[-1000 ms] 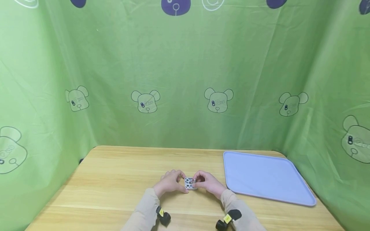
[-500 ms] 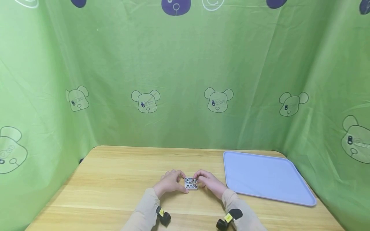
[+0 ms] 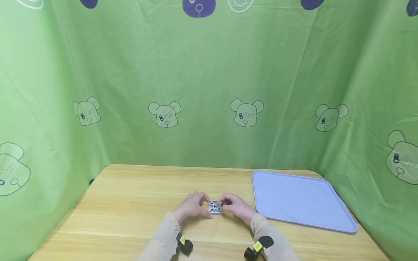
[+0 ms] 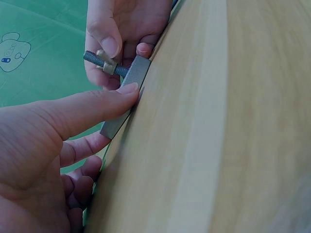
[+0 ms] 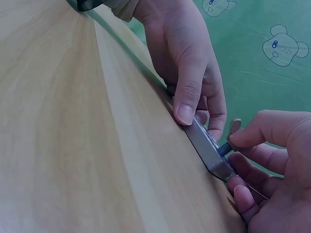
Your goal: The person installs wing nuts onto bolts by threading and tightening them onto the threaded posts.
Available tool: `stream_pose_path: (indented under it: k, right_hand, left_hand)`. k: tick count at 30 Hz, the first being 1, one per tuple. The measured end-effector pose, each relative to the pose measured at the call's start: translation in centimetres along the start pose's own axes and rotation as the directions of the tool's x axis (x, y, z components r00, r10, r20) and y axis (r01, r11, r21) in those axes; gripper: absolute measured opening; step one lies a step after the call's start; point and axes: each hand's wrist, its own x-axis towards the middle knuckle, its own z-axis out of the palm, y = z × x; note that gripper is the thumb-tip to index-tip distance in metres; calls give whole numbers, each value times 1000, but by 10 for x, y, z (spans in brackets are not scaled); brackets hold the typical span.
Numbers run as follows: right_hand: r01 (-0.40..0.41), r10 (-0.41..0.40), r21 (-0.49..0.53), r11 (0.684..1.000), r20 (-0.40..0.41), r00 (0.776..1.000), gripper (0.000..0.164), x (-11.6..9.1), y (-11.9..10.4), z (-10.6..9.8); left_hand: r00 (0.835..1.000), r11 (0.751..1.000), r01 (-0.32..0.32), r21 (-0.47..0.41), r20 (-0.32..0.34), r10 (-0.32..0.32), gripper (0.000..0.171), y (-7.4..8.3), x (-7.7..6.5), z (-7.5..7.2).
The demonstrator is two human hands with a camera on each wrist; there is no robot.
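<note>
A small square metal block (image 3: 212, 211) with round holes lies flat on the table between the hands. My left hand (image 3: 192, 206) grips it by two opposite edges, the thumb on the near side. From its right part a threaded bolt (image 4: 89, 58) stands up, with a wing nut (image 4: 108, 62) partway along the thread. My right hand (image 3: 239, 207) pinches the wing nut between thumb and index finger; its other fingers curl beside the block's right edge. In the right wrist view one wing (image 5: 235, 125) rises past the fingertip.
A pale blue-violet tray (image 3: 297, 201) lies on the right of the wooden table (image 3: 147, 185). Green curtains (image 3: 209, 72) with bear-head prints enclose the back and both sides. Each sleeved wrist carries a small black camera (image 3: 186, 246).
Half a second ago my right fingers were drawn back to the right, baring the bolt; now they are back at the wing nut. My left hand and the block stay put.
</note>
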Motion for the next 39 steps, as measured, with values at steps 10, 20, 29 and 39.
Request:
stream_pose_path:
  k: [10,20,29,39]
  right_hand:
    - [-7,7,-21,1000,-31,999,23,0,-1,3]
    - [-17,15,-28,999,-55,998,26,1,-1,4]
    - [-50,50,-6,999,-22,998,28,-1,-3,-1]
    - [-50,50,5,999,-39,998,27,-1,-5,0]
  left_hand:
    - [1000,1000,5,-7,4,-5,53,2,-1,-1]
    - [1000,1000,2,-3,8,-2,53,2,-2,-1]
    - [1000,1000,3,-4,8,-3,53,2,-1,-2]
    - [1000,1000,4,-17,15,-4,53,3,-2,-2]
